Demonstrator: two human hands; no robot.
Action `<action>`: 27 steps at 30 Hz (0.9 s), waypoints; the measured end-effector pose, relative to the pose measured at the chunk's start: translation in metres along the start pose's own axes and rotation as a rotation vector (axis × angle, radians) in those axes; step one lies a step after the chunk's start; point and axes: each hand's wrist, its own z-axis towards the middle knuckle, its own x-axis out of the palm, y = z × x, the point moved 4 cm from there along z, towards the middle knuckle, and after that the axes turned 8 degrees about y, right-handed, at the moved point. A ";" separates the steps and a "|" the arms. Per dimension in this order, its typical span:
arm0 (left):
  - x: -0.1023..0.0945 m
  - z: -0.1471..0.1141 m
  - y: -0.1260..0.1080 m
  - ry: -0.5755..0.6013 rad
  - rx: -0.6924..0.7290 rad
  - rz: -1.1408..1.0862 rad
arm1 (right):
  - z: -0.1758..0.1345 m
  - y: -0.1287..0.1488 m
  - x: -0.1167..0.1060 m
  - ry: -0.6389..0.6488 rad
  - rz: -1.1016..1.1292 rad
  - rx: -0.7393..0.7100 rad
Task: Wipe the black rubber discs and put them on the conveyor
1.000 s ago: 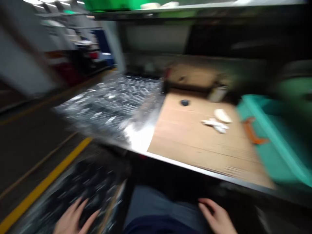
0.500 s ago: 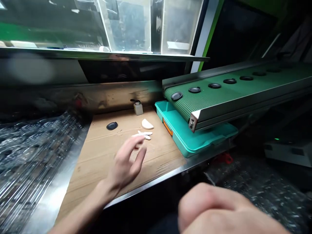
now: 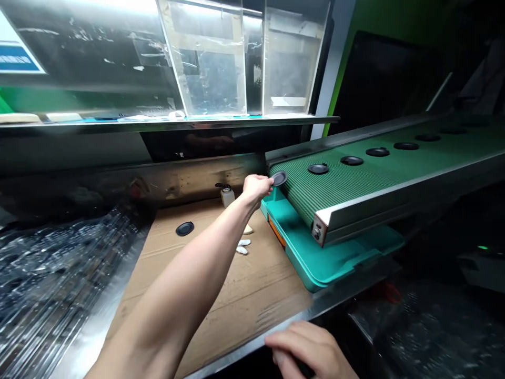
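My left hand reaches out to the near end of the green conveyor belt. Its fingers pinch the rim of a round black plastic lid at the belt's end. Low in the view, my right hand is curled closed in front of the table edge. Something dark shows under its fingers, too hidden to name. Another black lid lies on the cardboard sheet. White finger-like pieces lie partly behind my left forearm, beside a mostly covered pale piece.
More black lids sit in a row along the belt. Below its end stands a teal plastic bin with an orange latch. A small bottle stands at the back of the cardboard. Clear plastic bags fill the left side.
My left hand has moved forward and right from above the cardboard and taken hold of the end lid. My right hand has moved lower and left. The view has tilted up slightly.
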 end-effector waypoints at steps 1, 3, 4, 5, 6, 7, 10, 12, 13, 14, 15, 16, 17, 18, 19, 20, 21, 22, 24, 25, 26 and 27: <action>-0.020 -0.013 0.002 -0.030 -0.036 0.010 | 0.014 -0.008 0.004 -0.028 0.021 0.034; -0.067 -0.047 0.008 -0.062 -0.103 0.027 | 0.045 -0.023 0.011 -0.072 0.059 0.119; -0.093 -0.068 0.015 -0.090 -0.162 -0.002 | 0.062 -0.029 0.014 -0.076 0.062 0.149; -0.119 -0.089 0.023 -0.133 -0.201 -0.025 | 0.082 -0.036 0.017 -0.079 0.048 0.171; -0.145 -0.111 0.032 -0.195 -0.239 -0.044 | 0.102 -0.042 0.020 -0.088 0.017 0.188; -0.169 -0.133 0.042 -0.275 -0.266 -0.092 | 0.123 -0.049 0.022 -0.099 -0.031 0.205; -0.218 -0.182 0.069 -0.493 -0.256 -0.259 | 0.183 -0.076 0.026 -0.147 -0.259 0.382; -0.227 -0.198 0.083 -0.509 -0.204 -0.316 | 0.215 -0.099 0.029 -0.083 -0.440 0.543; -0.226 -0.202 0.087 -0.494 -0.173 -0.332 | 0.227 -0.111 0.032 -0.011 -0.505 0.602; -0.224 -0.203 0.090 -0.478 -0.147 -0.345 | 0.236 -0.122 0.036 0.074 -0.546 0.643; -0.221 -0.203 0.093 -0.462 -0.135 -0.358 | 0.243 -0.132 0.040 0.144 -0.562 0.658; -0.219 -0.203 0.095 -0.449 -0.136 -0.373 | 0.247 -0.140 0.043 0.177 -0.567 0.656; -0.216 -0.201 0.096 -0.439 -0.144 -0.393 | 0.249 -0.145 0.045 0.169 -0.564 0.630; -0.215 -0.199 0.097 -0.432 -0.153 -0.417 | 0.251 -0.146 0.048 0.128 -0.551 0.578; -0.214 -0.198 0.097 -0.436 -0.158 -0.448 | 0.250 -0.142 0.051 0.069 -0.523 0.506; -0.214 -0.197 0.097 -0.444 -0.157 -0.485 | 0.248 -0.135 0.055 -0.003 -0.476 0.416; -0.213 -0.196 0.097 -0.450 -0.154 -0.526 | 0.245 -0.124 0.061 -0.070 -0.413 0.317; -0.213 -0.195 0.098 -0.451 -0.152 -0.568 | 0.241 -0.111 0.069 -0.111 -0.344 0.220; -0.208 -0.195 0.097 -0.422 -0.153 -0.654 | 0.234 -0.083 0.090 -0.109 -0.244 0.062; -0.205 -0.195 0.097 -0.382 -0.157 -0.699 | 0.231 -0.071 0.102 -0.072 -0.236 0.011; -0.200 -0.195 0.096 -0.328 -0.162 -0.744 | 0.228 -0.061 0.114 -0.027 -0.255 -0.016; -0.196 -0.195 0.095 -0.269 -0.160 -0.785 | 0.227 -0.055 0.123 0.009 -0.286 -0.028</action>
